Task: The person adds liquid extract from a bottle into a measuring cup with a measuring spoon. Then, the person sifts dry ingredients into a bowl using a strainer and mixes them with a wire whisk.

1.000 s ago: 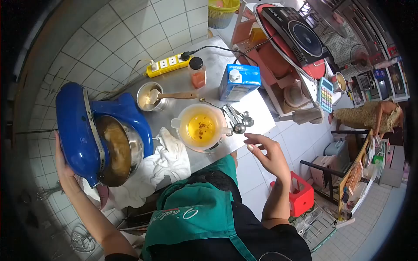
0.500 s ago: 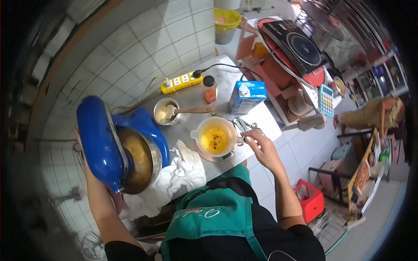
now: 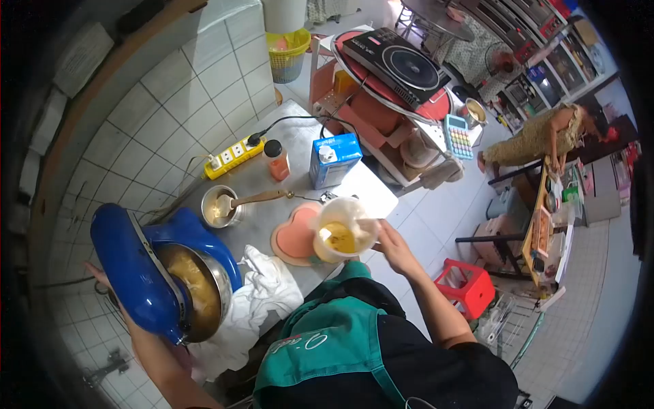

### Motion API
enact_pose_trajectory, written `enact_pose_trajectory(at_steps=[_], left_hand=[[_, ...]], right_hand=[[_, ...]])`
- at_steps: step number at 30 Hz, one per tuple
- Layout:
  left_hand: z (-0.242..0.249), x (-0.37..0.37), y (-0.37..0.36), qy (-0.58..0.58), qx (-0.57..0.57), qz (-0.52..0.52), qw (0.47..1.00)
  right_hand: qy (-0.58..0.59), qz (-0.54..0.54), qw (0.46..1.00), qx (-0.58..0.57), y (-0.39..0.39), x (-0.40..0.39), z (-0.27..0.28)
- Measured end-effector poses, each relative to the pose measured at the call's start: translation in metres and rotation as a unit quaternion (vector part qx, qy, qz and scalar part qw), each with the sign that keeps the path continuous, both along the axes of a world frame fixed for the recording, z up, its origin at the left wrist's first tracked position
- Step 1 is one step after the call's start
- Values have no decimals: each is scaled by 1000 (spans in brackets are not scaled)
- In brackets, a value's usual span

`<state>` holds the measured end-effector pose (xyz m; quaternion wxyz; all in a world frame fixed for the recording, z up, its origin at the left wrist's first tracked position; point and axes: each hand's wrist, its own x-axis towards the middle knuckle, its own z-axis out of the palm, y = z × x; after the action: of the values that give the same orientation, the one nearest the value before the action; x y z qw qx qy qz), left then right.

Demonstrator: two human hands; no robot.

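Observation:
My right hand (image 3: 396, 251) is closed on the handle of a translucent measuring jug (image 3: 364, 228). The jug is tilted and holds yellow liquid with dark bits. Beside it, a pink heart-shaped kitchen scale (image 3: 294, 235) lies on the metal table. On the far left, my left hand (image 3: 101, 276) is at the outer side of a blue stand mixer (image 3: 129, 266), partly hidden by it. Its visible fingers look stretched out, with nothing seen in them. Pale dough (image 3: 194, 279) lies in the mixer's steel bowl (image 3: 223, 290).
A white cloth (image 3: 266, 286) lies by the mixer. Behind are a small pot (image 3: 212, 198) with a spatula (image 3: 259, 197), a yellow power strip (image 3: 231, 158), a spice jar (image 3: 276, 162) and a blue carton (image 3: 334, 160). A red stool (image 3: 470, 290) stands right; another person (image 3: 538, 140) works farther off.
My right hand has lifted the measuring jug off the scale and tilted it, uncovering the pink heart-shaped top. My left hand stays by the mixer. The camera view has shifted.

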<state>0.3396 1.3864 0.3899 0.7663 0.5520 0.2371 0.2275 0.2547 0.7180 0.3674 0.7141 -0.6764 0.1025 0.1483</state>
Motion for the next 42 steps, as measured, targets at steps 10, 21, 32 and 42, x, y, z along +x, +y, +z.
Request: enact_pose_trajectory(at_steps=[10, 21, 32, 42], left_hand=[[116, -70, -88, -84, 198, 92, 972], [153, -158, -282, 19, 378, 173, 909], [49, -267, -328, 128, 376, 363, 843], [-14, -238, -245, 71, 295, 422, 854]], right_hand=[[-57, -122, 988, -79, -119, 42, 1], [-43, 140, 989, 6, -149, 154, -88], [-339, 168, 834, -401, -159, 211, -12], [-536, 289, 767, -201, 118, 79, 134]])
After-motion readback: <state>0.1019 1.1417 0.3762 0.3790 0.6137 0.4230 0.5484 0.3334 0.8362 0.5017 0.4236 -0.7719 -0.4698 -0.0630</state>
